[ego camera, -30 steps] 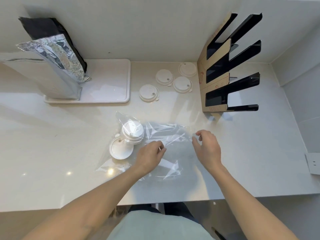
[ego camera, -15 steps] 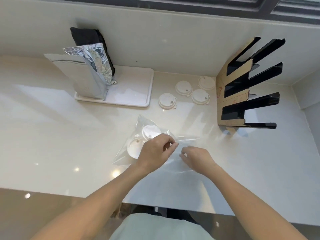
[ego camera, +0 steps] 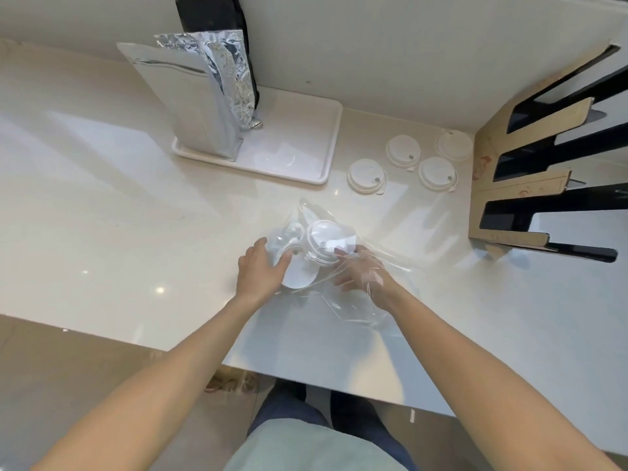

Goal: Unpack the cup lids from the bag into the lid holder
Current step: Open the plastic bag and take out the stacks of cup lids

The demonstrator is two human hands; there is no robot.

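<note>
Fingers of the left hand (ego camera: 261, 271) lie spread and nearly flat against the outside of the clear, crinkled plastic bag (ego camera: 339, 263), pressing on the near white round lid (ego camera: 299, 275) through the film without closing around it. The right hand (ego camera: 362, 273) is inside the bag's mouth, seen through the plastic, its fingers loosely curled and reaching toward a stack of white plastic cup lids (ego camera: 323, 241) in the bag; whether it actually grips one I cannot tell, since the film blurs the fingertips. The bag rests on the pale glossy surface (ego camera: 136, 232), near its front edge. Farther back, four loose white lids (ego camera: 367, 175) lie flat on the surface in a small cluster, just beside the black and cardboard-brown slotted lid holder (ego camera: 530, 202), which stands at the right with its slots showing no lids. To the left, a white rectangular tray (ego camera: 306, 137) carries an upright silver foil pouch (ego camera: 190, 96) with a black pouch (ego camera: 214, 15) behind it against the wall.
</note>
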